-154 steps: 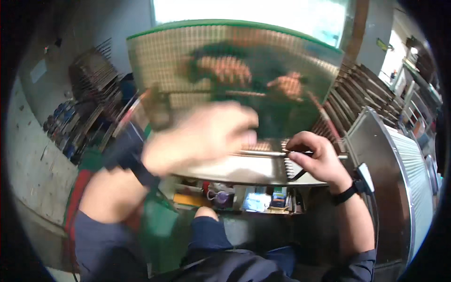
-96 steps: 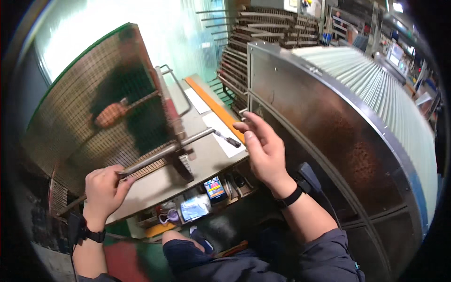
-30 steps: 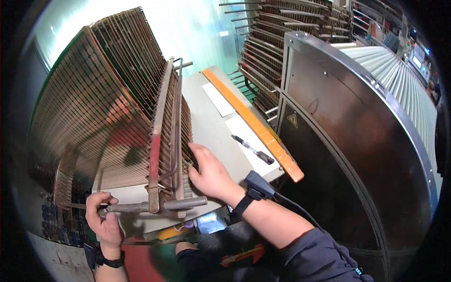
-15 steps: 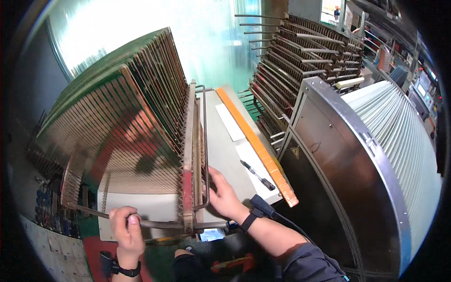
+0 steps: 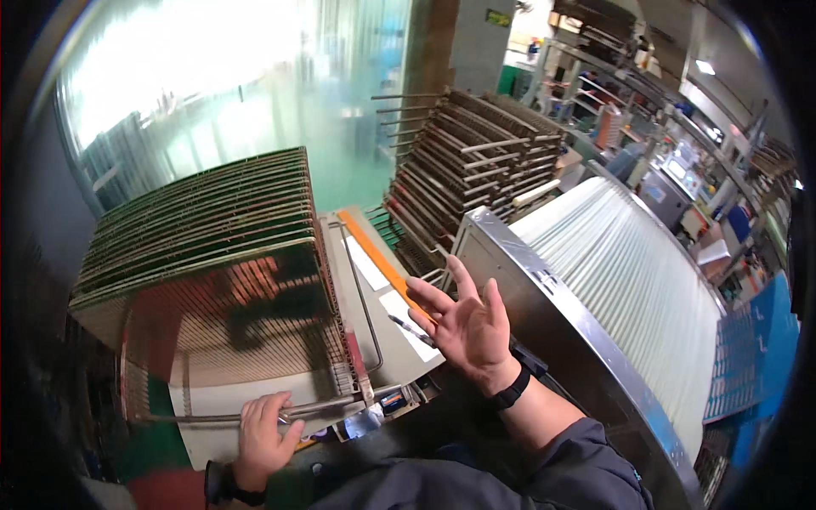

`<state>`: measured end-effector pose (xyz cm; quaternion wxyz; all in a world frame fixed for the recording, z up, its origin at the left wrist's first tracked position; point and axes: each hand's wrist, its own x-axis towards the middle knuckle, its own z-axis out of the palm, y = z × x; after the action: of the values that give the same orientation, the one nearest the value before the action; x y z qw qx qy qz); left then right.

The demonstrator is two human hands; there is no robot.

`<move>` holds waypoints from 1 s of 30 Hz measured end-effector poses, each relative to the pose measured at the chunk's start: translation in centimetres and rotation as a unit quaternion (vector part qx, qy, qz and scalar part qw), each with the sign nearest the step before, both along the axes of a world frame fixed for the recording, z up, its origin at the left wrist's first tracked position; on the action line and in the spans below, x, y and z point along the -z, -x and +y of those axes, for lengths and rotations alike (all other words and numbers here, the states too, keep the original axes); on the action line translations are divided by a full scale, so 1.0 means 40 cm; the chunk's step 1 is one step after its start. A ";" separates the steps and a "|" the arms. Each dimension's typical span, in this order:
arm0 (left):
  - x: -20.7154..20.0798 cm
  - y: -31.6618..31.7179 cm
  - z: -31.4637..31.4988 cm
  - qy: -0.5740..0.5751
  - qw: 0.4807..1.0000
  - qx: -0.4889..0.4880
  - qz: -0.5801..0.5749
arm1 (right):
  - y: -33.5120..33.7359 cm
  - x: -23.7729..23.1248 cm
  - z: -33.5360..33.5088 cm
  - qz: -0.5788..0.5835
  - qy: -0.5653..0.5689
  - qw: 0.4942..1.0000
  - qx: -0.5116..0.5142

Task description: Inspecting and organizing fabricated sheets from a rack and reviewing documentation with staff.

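A metal rack [image 5: 350, 340] full of thin upright green and copper-coloured panels [image 5: 204, 204] stands on a pale tabletop at the left. My left hand [image 5: 265, 438] is closed over the rack's near bottom bar [image 5: 195, 417], its thumb on the near side. To the right of the rack, my right hand [image 5: 472, 331] is raised off it with the palm up and the fingers spread, holding nothing. Behind those fingers a black pen [image 5: 406, 326] lies on white paper [image 5: 418, 342], partly covered.
An orange strip [image 5: 374, 252] edges the table. Beyond it are stacked empty metal racks [image 5: 476, 161]. A metal-sided machine [image 5: 557, 293] with a bed of white rollers [image 5: 620, 289] stands at the right, with a blue slotted rack [image 5: 761, 348] past it. A bright, translucent curtain [image 5: 348, 110] hangs behind.
My right hand has let go of the rack and risen to the right, opening palm up. My left hand stays on the bar. The view has swung to the right.
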<state>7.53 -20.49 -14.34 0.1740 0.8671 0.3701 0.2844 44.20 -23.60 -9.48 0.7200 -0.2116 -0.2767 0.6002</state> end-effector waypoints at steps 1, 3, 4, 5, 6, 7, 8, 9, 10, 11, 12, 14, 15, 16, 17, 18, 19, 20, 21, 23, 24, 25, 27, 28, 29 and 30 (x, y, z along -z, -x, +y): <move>0.001 0.034 0.002 0.008 1.000 0.001 -0.010 | 0.012 -0.019 -0.008 -0.012 -0.005 1.000 -0.008; -0.008 0.109 0.005 0.040 0.998 -0.009 -0.050 | 0.046 -0.057 -0.026 -0.031 -0.011 0.999 0.019; -0.018 0.147 0.007 0.060 0.995 -0.016 -0.083 | 0.066 -0.071 -0.036 -0.034 -0.016 0.999 0.025; -0.021 0.182 0.017 0.080 0.990 -0.022 -0.114 | 0.087 -0.085 -0.047 -0.036 -0.021 0.999 0.032; -0.008 0.234 0.031 0.078 0.989 -0.018 -0.125 | 0.115 -0.101 -0.062 -0.030 -0.021 0.998 0.047; -0.022 0.243 0.038 0.058 0.988 -0.017 -0.145 | 0.135 -0.115 -0.087 -0.022 -0.019 0.997 0.075; -0.029 0.278 0.051 0.148 0.981 -0.010 -0.124 | 0.148 -0.109 -0.108 -0.034 -0.035 0.995 0.085; -0.031 0.310 0.069 0.233 0.968 0.004 -0.097 | 0.150 -0.100 -0.132 -0.048 -0.053 0.992 0.099; -0.037 0.324 0.084 0.168 0.982 0.038 -0.080 | 0.163 -0.082 -0.142 -0.229 -0.009 0.954 0.192; -0.035 0.331 0.101 0.102 0.989 0.078 -0.068 | 0.180 -0.070 -0.153 -0.396 0.051 0.873 0.281; 0.011 0.361 0.132 0.112 0.984 0.098 -0.101 | 0.192 -0.071 -0.168 -0.243 0.029 0.945 0.219; 0.032 0.368 0.174 0.183 0.968 0.111 -0.130 | 0.210 -0.055 -0.181 -0.067 -0.009 0.983 0.170; 0.012 0.354 0.174 0.237 0.959 0.099 -0.124 | 0.213 -0.042 -0.183 -0.050 -0.012 0.981 0.185; -0.006 0.338 0.177 0.236 0.957 0.120 -0.118 | 0.213 -0.045 -0.193 -0.054 -0.004 0.979 0.198; -0.023 0.322 0.180 0.220 0.960 0.138 -0.105 | 0.212 -0.046 -0.199 -0.057 0.006 0.977 0.207; -0.036 0.309 0.174 0.204 0.963 0.149 -0.095 | 0.214 -0.052 -0.197 -0.053 0.028 0.972 0.227; -0.049 0.300 0.170 0.204 0.962 0.154 -0.092 | 0.210 -0.058 -0.195 -0.051 0.028 0.971 0.232; -0.060 0.293 0.167 0.187 0.966 0.159 -0.084 | 0.204 -0.062 -0.187 -0.049 0.062 0.968 0.236; -0.074 0.289 0.167 0.168 0.970 0.161 -0.075 | 0.198 -0.067 -0.171 -0.047 0.094 0.966 0.237; -0.100 0.291 0.158 0.144 0.980 0.132 -0.044 | 0.164 -0.030 -0.129 -0.042 0.101 0.966 0.235; -0.107 0.296 0.159 0.121 0.987 0.104 -0.015 | 0.140 0.004 -0.093 -0.054 0.117 0.960 0.249; -0.092 0.314 0.179 0.117 0.989 0.085 -0.014 | 0.126 0.020 -0.051 -0.067 0.131 0.954 0.260; -0.040 0.383 0.224 0.117 0.989 0.068 -0.058 | 0.117 0.055 0.038 -0.074 0.223 0.923 0.304; -0.072 0.389 0.207 0.144 0.988 0.011 -0.061 | 0.094 0.102 0.087 -0.126 0.265 0.904 0.312; -0.117 0.395 0.193 0.142 0.988 -0.033 -0.058 | 0.101 0.118 0.134 -0.153 0.261 0.907 0.293; -0.164 0.389 0.188 0.204 0.975 -0.071 -0.057 | 0.098 0.159 0.177 -0.209 0.266 0.886 0.317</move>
<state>-8.02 -12.98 -7.80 0.3478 0.7671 0.4704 0.2632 40.30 -16.54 -15.83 0.7145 -0.5919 -0.1687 0.3326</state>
